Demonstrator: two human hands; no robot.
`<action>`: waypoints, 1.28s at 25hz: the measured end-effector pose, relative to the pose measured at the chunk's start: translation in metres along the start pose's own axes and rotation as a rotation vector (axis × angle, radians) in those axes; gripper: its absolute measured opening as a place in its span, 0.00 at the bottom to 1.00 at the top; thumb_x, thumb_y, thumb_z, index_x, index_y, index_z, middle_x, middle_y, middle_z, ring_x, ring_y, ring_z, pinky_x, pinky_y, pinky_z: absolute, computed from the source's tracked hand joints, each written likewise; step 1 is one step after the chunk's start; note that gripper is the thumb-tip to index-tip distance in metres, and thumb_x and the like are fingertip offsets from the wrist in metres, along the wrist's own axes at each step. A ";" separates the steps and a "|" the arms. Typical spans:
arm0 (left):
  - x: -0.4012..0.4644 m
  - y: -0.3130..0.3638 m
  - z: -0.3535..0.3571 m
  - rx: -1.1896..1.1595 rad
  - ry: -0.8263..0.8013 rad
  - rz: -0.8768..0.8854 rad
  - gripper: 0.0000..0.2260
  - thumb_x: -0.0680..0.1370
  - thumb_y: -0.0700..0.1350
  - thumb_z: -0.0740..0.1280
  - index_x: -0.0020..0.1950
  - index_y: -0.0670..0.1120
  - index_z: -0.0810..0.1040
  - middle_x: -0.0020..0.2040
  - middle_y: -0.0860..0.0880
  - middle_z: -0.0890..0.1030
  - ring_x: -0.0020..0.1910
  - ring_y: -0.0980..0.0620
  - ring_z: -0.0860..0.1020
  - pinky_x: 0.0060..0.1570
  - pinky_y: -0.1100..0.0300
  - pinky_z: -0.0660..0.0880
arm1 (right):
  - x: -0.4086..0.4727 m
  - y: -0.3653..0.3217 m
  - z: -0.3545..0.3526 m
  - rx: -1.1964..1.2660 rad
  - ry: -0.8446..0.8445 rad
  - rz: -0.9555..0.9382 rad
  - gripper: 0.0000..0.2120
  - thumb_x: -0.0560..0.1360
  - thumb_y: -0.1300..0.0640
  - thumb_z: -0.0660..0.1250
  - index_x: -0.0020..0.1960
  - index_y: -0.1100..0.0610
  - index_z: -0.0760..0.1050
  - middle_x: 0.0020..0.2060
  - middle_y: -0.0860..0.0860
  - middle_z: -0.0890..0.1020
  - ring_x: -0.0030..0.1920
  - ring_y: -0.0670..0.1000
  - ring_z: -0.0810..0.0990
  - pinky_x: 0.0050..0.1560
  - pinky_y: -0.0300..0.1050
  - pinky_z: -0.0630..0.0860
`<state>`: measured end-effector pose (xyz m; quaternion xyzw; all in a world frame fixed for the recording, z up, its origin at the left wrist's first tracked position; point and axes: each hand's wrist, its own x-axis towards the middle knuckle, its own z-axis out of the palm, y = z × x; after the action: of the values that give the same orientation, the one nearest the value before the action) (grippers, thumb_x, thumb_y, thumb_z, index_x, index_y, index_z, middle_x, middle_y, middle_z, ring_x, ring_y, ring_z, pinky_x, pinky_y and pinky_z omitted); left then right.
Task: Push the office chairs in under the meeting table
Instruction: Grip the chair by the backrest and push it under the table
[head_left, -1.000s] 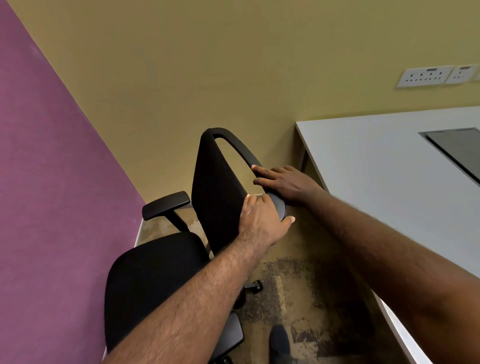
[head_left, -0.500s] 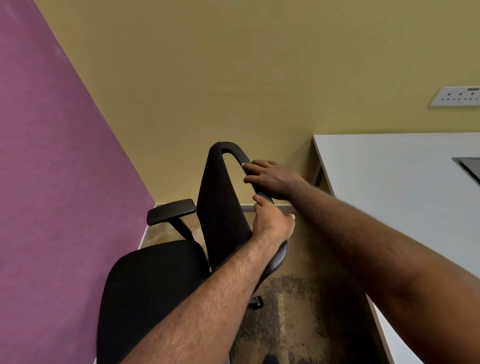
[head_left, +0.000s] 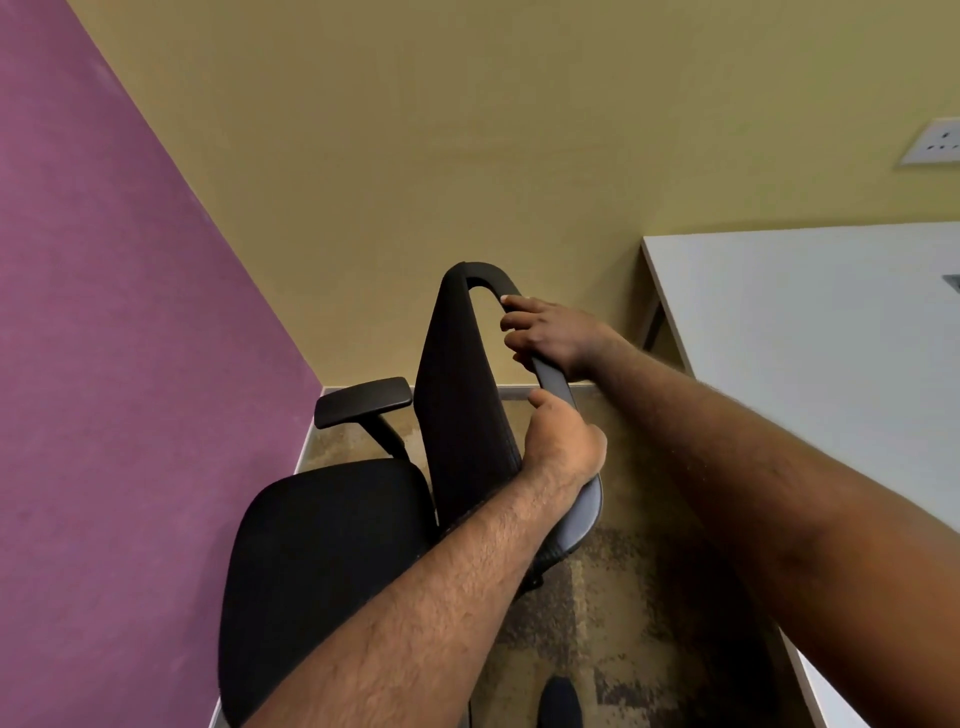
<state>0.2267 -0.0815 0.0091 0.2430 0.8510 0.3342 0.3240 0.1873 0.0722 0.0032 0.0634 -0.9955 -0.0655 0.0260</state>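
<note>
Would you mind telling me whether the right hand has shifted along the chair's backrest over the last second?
Yes. The right hand has slid up the backrest rim toward its top corner, away from the left hand, which grips lower down.

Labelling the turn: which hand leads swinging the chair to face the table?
Probably right hand: it grips the backrest top, far end, table side. Left hand holds the near end.

We see both hands on the black office chair (head_left: 457, 415): the left hand (head_left: 563, 444) grips the backrest's near top edge, the right hand (head_left: 550, 332) curls over its far end. The white meeting table (head_left: 810, 332) sits right, apart from the chair.
</note>
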 end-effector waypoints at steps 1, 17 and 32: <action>-0.006 -0.003 0.000 0.011 -0.018 0.011 0.19 0.77 0.37 0.63 0.65 0.40 0.58 0.41 0.47 0.75 0.33 0.52 0.75 0.19 0.68 0.66 | -0.006 -0.005 0.000 -0.003 0.001 0.023 0.09 0.77 0.56 0.65 0.54 0.59 0.78 0.57 0.57 0.78 0.68 0.60 0.69 0.74 0.56 0.56; -0.088 -0.054 0.019 0.184 -0.301 0.216 0.34 0.77 0.40 0.64 0.76 0.39 0.47 0.57 0.42 0.77 0.38 0.52 0.72 0.26 0.65 0.65 | -0.120 -0.113 -0.018 0.029 -0.059 0.565 0.17 0.77 0.56 0.65 0.65 0.54 0.73 0.71 0.54 0.69 0.76 0.62 0.53 0.72 0.63 0.59; -0.143 -0.078 0.008 0.421 -0.490 0.407 0.25 0.77 0.42 0.65 0.69 0.42 0.56 0.63 0.39 0.73 0.52 0.44 0.75 0.42 0.55 0.71 | -0.186 -0.187 -0.020 -0.025 -0.020 0.903 0.12 0.81 0.51 0.61 0.61 0.52 0.75 0.69 0.53 0.72 0.76 0.61 0.55 0.73 0.56 0.56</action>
<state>0.3129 -0.2196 0.0032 0.5410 0.7328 0.1416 0.3876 0.3954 -0.0904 -0.0100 -0.3783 -0.9227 -0.0604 0.0434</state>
